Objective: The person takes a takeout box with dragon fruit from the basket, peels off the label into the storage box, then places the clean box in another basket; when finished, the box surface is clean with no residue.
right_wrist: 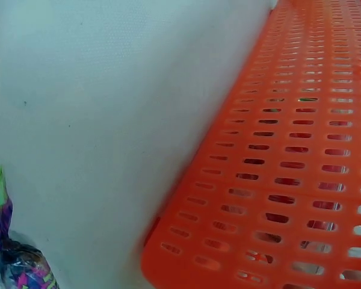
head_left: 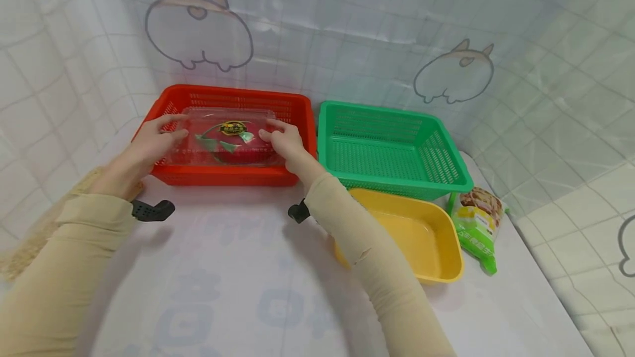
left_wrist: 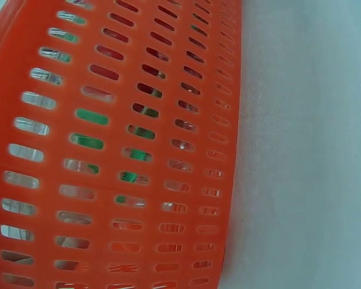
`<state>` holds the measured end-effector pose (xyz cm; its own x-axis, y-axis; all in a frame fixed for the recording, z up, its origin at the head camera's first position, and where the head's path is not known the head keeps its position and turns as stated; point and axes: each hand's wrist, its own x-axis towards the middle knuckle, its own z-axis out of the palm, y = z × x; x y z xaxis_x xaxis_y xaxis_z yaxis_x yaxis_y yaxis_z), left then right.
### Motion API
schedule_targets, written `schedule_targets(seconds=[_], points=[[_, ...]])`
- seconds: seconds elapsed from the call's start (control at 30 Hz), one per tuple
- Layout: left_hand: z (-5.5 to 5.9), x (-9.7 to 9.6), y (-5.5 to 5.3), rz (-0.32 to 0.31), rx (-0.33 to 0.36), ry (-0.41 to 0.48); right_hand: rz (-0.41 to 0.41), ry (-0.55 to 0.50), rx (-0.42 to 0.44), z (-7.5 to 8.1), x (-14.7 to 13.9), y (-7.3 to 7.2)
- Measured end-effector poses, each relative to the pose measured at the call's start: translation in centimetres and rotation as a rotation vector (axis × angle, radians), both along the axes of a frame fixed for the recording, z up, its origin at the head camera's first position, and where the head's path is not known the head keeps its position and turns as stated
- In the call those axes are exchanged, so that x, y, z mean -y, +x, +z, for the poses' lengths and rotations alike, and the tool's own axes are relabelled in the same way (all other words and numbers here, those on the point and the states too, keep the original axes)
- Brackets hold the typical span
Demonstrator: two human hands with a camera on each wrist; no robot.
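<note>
At the far left, a beige, bumpy thing [head_left: 44, 230] lies on the counter [head_left: 238, 274], partly hidden by the person's left sleeve [head_left: 74, 258]; what it is I cannot tell. The left hand [head_left: 152, 141] pinches the left end of a clear plastic box [head_left: 225, 138], thumb and forefinger apart along its edge. The box is in the red basket [head_left: 233, 176], between its long walls; in the left wrist view, green and reddish bits show through the slots, so it seems to sit low, though I cannot tell whether it touches the bottom. Inside it is a red fruit [head_left: 248, 151] with green tips, under a dark label [head_left: 233, 128]. The right hand [head_left: 289, 141] pinches the right end, its thumb over the near face. A grip at each end probably keeps a wide, slick, thin-walled box level and spares its middle from being squeezed.

Just right of the red basket stands a green basket [head_left: 379, 157], lined up beside it, perhaps so that both open tops are within reach. In front of it is a yellow tub [head_left: 412, 236], partly covered by the right sleeve [head_left: 372, 258]. At the far right, a green food bag [head_left: 478, 222] lies beside the tub, on the counter rather than in a container. The right wrist view also shows a colourful wrapper [right_wrist: 27, 265] near the red basket.
</note>
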<state>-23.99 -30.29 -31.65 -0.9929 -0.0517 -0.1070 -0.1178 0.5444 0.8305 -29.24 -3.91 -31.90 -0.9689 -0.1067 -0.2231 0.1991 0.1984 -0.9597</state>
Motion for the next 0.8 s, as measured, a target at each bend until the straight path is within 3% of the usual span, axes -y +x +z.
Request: schedule_targets(seconds=[0.27, 0.6, 0.8], points=[[0.6, 0.0, 0.2, 0.022, -0.04, 0.038, 0.022, 0.011, -0.04, 0.8, -0.6, 0.0], [1.4, 0.7, 0.5, 0.003, -0.046, 0.174, 0.099, 0.034, -0.074, 2.4, -1.8, 0.2], [2.4, 0.4, 0.7, 0.001, -0.092, 0.174, 0.114, 0.019, -0.094, 3.4, -2.5, 0.4]])
